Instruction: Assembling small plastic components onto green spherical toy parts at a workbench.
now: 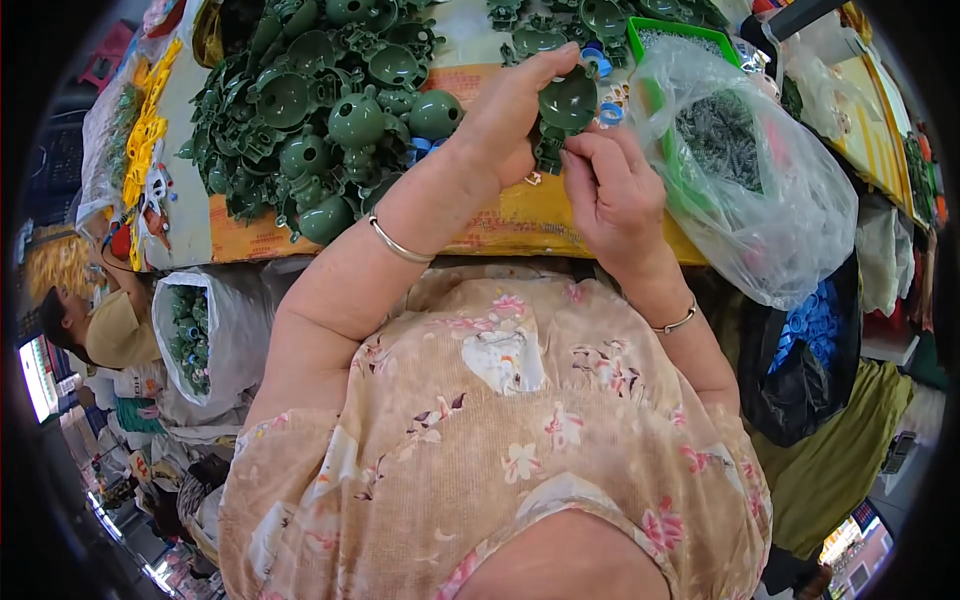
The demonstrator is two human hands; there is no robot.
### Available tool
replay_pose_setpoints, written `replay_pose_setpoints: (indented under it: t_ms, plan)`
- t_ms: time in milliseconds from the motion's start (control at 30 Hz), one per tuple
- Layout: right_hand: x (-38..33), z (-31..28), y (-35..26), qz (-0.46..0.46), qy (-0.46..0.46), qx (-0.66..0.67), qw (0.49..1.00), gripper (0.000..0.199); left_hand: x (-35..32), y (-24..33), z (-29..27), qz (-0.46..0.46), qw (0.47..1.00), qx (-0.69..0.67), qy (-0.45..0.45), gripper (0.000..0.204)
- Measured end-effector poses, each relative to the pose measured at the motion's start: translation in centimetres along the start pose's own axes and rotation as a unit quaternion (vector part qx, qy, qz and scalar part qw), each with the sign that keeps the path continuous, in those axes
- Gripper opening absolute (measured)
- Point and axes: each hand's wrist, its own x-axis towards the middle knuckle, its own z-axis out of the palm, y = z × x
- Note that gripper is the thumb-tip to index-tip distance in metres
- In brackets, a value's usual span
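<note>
My left hand [502, 118] is closed round the edge of a dark green plastic toy part [568, 104], a shiny hollow half-shell with a knobbly lower end. It holds the shell above the table, hollow side toward me. Close by on the right, my right hand [618, 190] has its thumb and forefinger pinched together at the part's lower end. Whatever lies between those fingertips is too small or hidden to make out. To the left of my hands, a large heap of similar green shells and parts [357, 122] covers the table.
Blue plastic rings [610, 113] lie just beyond my right hand. A clear plastic bag [790, 215] of small dark pieces sits over a green tray [637, 42]. More green parts [602, 17] lie at the back. A white sack [238, 325] hangs lower left; another person [120, 320] is beyond.
</note>
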Motion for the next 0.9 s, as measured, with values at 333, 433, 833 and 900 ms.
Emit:
replay_pose_setpoints:
  t_ms: [333, 433, 833, 900]
  plan:
    - [-0.4, 0.7, -0.2, 0.009, -0.051, -0.048, 0.998, 0.015, 0.0, -1.7, -1.1, 0.063, 0.995, 0.078, 0.001, 0.026]
    - [-1.0, 1.3, 0.6, 0.069, -0.028, 0.04, 0.996, 0.012, -0.3, -1.9, -1.1, 0.057, 0.996, 0.072, 0.012, 0.026]
    - [-1.1, -1.5, 1.6, 0.199, -0.064, 0.173, 0.963, 0.016, 2.1, 0.4, -1.7, -0.003, 0.989, 0.126, 0.07, 0.028]
    - [-1.6, -2.7, 2.0, 0.087, -0.174, 0.046, 0.98, 0.015, 1.5, 2.9, -0.4, -0.016, 0.92, 0.372, 0.119, 0.023]
